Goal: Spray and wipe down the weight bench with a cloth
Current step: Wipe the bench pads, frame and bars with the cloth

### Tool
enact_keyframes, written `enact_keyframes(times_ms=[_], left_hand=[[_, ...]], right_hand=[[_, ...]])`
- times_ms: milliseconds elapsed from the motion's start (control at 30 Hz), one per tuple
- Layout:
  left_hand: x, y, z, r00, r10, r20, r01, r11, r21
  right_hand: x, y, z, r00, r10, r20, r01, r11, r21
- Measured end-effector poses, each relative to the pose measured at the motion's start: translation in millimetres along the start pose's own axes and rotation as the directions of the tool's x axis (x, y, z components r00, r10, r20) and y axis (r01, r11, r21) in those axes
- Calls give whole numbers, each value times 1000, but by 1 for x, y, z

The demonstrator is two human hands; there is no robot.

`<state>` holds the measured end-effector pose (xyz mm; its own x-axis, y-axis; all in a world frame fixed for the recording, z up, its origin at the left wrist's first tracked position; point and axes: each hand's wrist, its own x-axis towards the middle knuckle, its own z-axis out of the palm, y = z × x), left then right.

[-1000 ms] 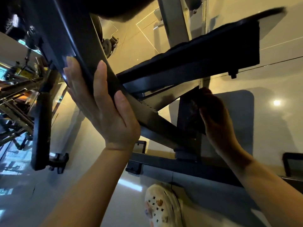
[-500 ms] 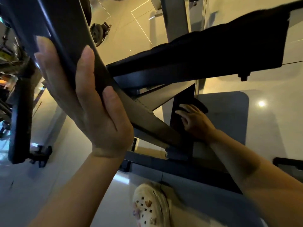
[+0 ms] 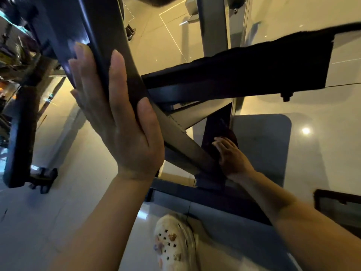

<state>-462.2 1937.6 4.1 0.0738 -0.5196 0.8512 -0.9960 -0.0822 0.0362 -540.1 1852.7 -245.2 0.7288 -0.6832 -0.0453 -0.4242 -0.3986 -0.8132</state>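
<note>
The weight bench fills the view: its dark backrest pad (image 3: 101, 26) rises at upper left and the black seat pad (image 3: 254, 71) runs to the right. My left hand (image 3: 125, 130) lies flat with straight fingers along the backrest's edge, thumb on the near side. Low under the seat, my right hand (image 3: 232, 157) holds a dark cloth (image 3: 233, 134) against the bench's upright post (image 3: 218, 120). No spray bottle is in view.
A slanted grey brace (image 3: 181, 139) and the base bar (image 3: 214, 196) cross between my arms. My pale clog (image 3: 173, 243) stands on the glossy floor below. Another dark bench pad (image 3: 19, 133) is at the left, and a black frame (image 3: 340, 204) at the right edge.
My right hand has slid the cloth down the post from mid-height to near its foot. My left hand stays on the backrest edge while the view shifts.
</note>
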Motion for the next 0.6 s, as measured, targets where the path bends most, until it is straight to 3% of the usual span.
enact_keyframes(times_ms=[67,133,167,233,267,300,400,500,600], left_hand=[[-19,0,-9,992,-123,32,122,992,28],[-51,14,-20,931,-348,114,356,932,-63],[-66,24,-25,858,-483,176,503,859,-94],[-91,35,-27,638,-712,291,766,625,-150],[-101,35,-25,538,-762,361,839,528,-135],[-110,33,-21,507,-760,406,854,508,-115],[-125,30,-2,497,-733,464,852,515,-99],[-127,36,14,468,-778,419,871,486,-70],[-132,34,27,493,-782,383,857,512,-57]], right_hand=[[-2,5,-1,998,-34,50,38,996,-86],[9,11,-10,996,-50,76,62,985,-161],[13,14,-10,995,-60,75,73,981,-180],[24,18,-13,997,-59,54,70,972,-223],[35,20,-17,998,-37,42,47,967,-250],[47,22,-24,1000,-7,29,15,962,-272],[80,22,-40,996,85,37,-70,949,-308],[73,14,-32,994,106,9,-102,970,-220],[31,8,-10,999,-25,-46,20,994,-112]])
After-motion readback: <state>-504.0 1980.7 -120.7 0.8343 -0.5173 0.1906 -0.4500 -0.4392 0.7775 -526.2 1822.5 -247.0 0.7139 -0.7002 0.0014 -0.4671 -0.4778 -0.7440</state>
